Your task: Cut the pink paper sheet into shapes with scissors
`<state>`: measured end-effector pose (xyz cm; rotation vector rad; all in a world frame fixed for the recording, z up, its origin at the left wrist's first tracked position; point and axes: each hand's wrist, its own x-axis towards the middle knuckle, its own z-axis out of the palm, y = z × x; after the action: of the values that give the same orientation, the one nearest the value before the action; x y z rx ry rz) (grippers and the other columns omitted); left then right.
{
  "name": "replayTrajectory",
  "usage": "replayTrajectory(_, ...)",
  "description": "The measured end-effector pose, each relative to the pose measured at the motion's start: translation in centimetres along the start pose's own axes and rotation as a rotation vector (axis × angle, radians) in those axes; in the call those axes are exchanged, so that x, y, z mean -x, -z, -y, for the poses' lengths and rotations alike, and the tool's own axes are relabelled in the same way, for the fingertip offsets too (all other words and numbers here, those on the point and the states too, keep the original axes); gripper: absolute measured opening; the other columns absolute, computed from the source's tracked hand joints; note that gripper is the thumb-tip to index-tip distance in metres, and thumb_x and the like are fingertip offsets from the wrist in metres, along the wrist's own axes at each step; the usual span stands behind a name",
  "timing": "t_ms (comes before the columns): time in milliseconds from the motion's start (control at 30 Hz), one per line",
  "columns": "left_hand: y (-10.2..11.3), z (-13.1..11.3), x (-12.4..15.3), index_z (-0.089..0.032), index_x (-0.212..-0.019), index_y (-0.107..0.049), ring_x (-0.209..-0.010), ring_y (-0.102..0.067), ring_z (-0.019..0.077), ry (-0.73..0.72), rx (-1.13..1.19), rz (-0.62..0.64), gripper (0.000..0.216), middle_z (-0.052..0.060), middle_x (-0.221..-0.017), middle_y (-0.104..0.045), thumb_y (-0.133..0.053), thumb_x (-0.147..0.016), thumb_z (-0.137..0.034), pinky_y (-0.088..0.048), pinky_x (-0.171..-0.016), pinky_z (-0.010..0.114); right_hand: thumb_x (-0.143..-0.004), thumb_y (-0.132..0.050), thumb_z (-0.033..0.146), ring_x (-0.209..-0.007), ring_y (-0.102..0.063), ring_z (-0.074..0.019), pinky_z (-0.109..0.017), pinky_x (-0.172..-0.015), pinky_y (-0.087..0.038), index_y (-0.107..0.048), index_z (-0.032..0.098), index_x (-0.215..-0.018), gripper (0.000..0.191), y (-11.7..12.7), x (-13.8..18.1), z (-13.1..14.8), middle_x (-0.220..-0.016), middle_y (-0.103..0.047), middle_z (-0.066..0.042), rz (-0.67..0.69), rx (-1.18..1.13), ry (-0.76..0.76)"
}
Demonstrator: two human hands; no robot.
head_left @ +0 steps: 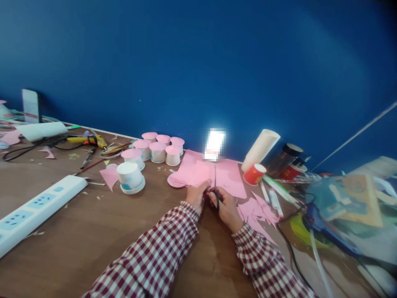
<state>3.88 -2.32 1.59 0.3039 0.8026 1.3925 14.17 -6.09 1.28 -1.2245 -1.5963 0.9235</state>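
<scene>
Pink paper (pixel 198 173) is pinched in my left hand (pixel 196 196), its fingers closed on the near edge. Wrapped round the dark handles of a pair of scissors (pixel 217 200) is my right hand (pixel 228 207), with the blades pointing away from me beside the held paper. Behind both hands a larger pink sheet (pixel 232 178) lies flat on the table. Pink paper scraps (pixel 256 211) are heaped to the right of my right hand. Whether the blades are parted cannot be made out.
White cups with pink paper tops (pixel 158 150) stand in rows at the back left, near an upturned white cup (pixel 127 176). A power strip (pixel 41 207) and yellow glue gun (pixel 89 140) lie left. Right are stacked paper cups (pixel 262 147), a red cup (pixel 254 174) and a blue glue gun (pixel 325 229).
</scene>
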Motion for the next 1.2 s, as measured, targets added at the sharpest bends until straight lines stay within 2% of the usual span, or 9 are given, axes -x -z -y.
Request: replayTrajectory(1200, 0.12, -0.03, -0.09, -0.011, -0.061, -0.057, -0.043, -0.049, 0.0066, 0.002, -0.002, 0.002, 0.028, -0.003, -0.047, -0.053, -0.08, -0.048, -0.019, -0.038, -0.039, 0.017, -0.083, -0.057, 0.037, -0.053, -0.048, -0.0134, -0.023, -0.05, -0.038, -0.062, 0.017, -0.09, 0.022, 0.16, 0.01, 0.48, -0.058, -0.052, 0.003, -0.012, 0.04, -0.01)
